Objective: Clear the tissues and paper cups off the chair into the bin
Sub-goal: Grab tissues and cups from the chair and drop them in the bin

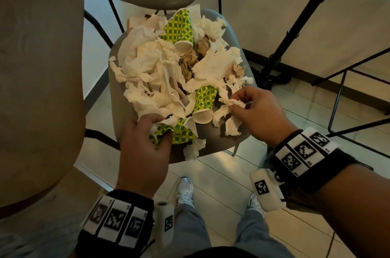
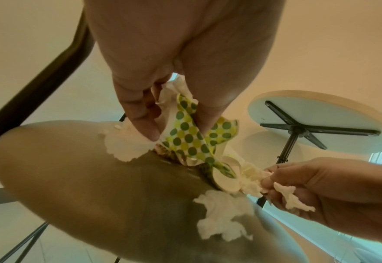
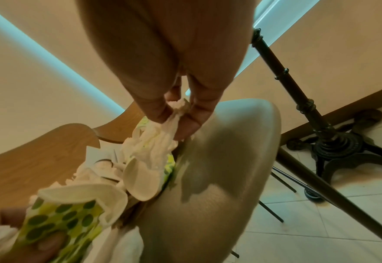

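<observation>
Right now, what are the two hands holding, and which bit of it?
The left hand grips a crushed dotted cup by its flattened side. The right hand pinches a tissue by its twisted end.

The left hand (image 1: pixel 145 143) sits at lower centre of the head view, back upward, its fingers (image 2: pixel 140 122) and thumb curled and pinched together. The right hand (image 1: pixel 257 114) reaches in from the right, knuckles up, fingers (image 3: pixel 156 110) pinched tight. Both wrists wear black bands with square markers.
</observation>
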{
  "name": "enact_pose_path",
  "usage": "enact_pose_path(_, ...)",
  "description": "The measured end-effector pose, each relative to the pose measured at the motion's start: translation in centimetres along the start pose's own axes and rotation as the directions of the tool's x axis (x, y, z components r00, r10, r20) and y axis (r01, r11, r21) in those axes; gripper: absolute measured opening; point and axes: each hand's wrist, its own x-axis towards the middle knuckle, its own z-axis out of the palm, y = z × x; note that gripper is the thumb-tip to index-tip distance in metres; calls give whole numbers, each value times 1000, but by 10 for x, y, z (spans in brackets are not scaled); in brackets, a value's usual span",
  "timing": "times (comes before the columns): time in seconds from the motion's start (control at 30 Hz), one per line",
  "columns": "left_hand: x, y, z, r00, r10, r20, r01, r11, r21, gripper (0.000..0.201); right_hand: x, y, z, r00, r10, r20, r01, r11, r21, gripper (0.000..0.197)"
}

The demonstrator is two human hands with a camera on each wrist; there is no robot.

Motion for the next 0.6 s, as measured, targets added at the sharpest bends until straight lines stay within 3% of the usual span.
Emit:
enact_pose_path(0.3,-13,19,-16,995,68,-74,-72,996,-47,36,-5,-10,-15,1000,-12,-16,14,994,106,10)
enact_pose_path(0.6,-9,14,-10,993,94,-65,-97,995,-35,38,-11,-11,-16,1000,7,-20,-5,994,113,10)
